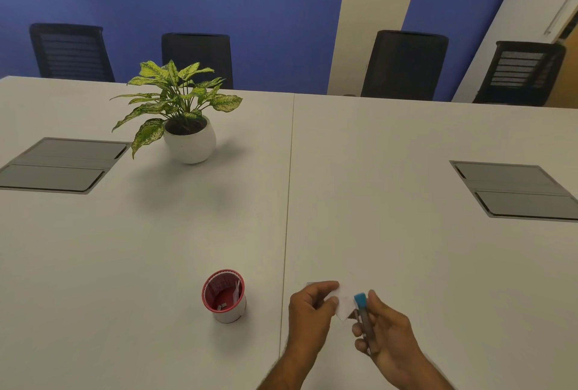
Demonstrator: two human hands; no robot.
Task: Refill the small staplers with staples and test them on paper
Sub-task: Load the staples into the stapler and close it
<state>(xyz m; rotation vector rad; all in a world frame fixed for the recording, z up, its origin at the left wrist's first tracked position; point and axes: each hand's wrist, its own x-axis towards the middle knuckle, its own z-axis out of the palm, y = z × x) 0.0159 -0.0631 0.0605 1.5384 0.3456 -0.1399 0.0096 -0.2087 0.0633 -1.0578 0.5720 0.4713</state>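
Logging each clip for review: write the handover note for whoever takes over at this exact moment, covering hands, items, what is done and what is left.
Left hand: pinches a small piece of white paper just above the table.
Right hand: grips a small stapler with a blue tip, its tip at the paper's edge.
Red-rimmed cup: stands left of the hands, with a few small bits inside, too small to identify.
Done: cannot tell whether this stapler is refilled.
Left: staple the paper as a test. No other stapler is visible.

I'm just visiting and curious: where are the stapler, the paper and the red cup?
stapler [360,303]: head view, on its blue end.
paper [344,302]: head view, on the white sheet between the hands.
red cup [230,314]: head view, on its white outer wall.
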